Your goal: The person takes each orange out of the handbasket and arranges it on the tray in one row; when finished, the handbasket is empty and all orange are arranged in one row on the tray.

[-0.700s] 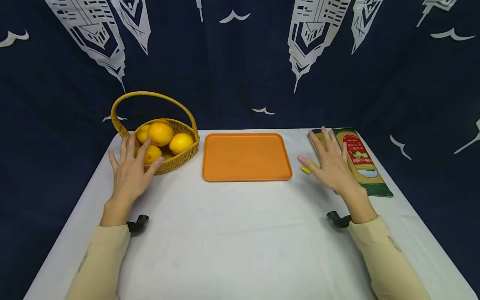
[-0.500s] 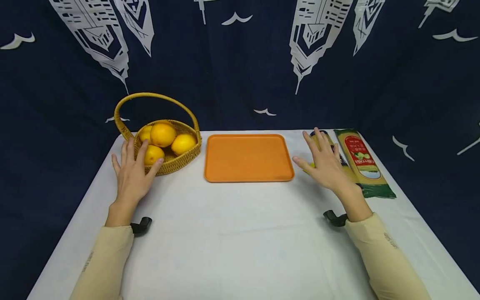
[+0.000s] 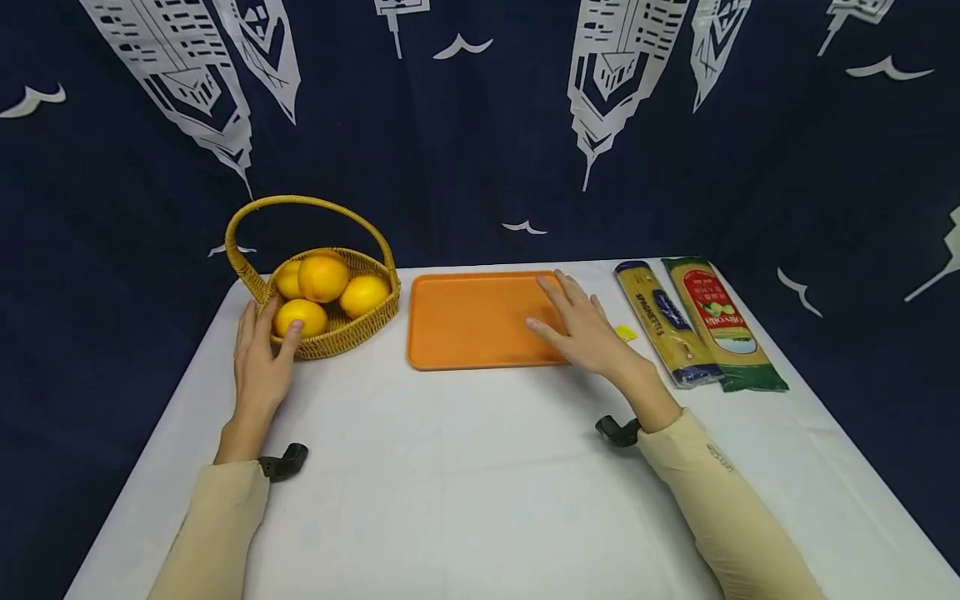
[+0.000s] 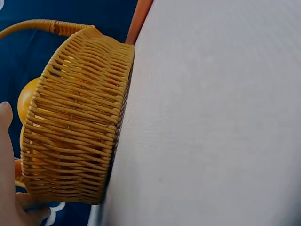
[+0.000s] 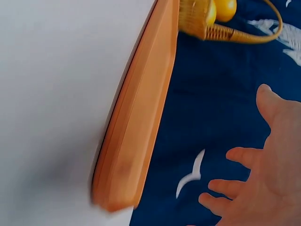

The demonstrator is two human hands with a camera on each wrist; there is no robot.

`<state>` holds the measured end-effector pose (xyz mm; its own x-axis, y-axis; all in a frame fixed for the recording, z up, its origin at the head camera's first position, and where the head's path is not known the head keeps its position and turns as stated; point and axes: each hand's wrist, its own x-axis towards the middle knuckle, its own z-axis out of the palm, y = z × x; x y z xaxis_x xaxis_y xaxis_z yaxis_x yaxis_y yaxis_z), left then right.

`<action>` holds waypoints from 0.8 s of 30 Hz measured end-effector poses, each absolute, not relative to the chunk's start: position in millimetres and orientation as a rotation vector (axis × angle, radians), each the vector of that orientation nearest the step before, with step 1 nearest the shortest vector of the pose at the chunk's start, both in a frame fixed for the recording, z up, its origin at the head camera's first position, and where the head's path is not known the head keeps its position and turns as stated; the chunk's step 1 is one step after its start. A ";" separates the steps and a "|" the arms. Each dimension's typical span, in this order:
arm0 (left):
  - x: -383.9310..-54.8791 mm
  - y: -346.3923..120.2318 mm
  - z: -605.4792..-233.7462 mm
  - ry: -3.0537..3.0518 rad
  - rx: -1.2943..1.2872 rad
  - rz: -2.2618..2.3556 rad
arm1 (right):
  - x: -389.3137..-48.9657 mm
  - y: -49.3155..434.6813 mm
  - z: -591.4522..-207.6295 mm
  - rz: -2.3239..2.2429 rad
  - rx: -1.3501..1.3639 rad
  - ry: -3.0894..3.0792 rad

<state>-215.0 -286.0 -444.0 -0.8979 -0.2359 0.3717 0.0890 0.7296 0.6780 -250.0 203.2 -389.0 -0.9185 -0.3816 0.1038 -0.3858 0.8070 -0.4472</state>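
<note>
In the head view, my left hand (image 3: 261, 367) is at the near left side of a wicker basket (image 3: 341, 340) with a tall arched handle. Its fingers lie along the outer side, and the thumb is over the rim by the nearest lemon (image 3: 302, 317). Several yellow lemons fill the basket. The left wrist view shows the woven wall (image 4: 77, 117) close up, with the thumb (image 4: 5, 141) at the rim. My right hand (image 3: 588, 329), fingers spread and holding nothing, hovers over the right end of an orange tray (image 3: 472, 321), hiding its right corner.
At the table's back right lie a spaghetti pack (image 3: 663, 325) and a green-ended pack with a red label (image 3: 723, 321), side by side. A small yellow piece (image 3: 626, 332) lies left of them. A dark blue printed curtain (image 3: 465, 150) hangs behind the white table (image 3: 450, 483).
My right hand has moved left from beside the packs to over the tray, uncovering the spaghetti pack. My left hand has drawn in against the basket's side, its fingers less spread.
</note>
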 end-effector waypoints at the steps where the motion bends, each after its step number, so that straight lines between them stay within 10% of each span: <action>1: -214.6 -286.9 -444.6 -2.500 0.130 -1.029 | -249.8 197.0 -388.7 0.767 0.658 -2.969; 24: -215.6 -295.5 -463.2 -2.364 0.230 -1.339 | -255.2 61.0 -372.8 0.943 1.127 -2.801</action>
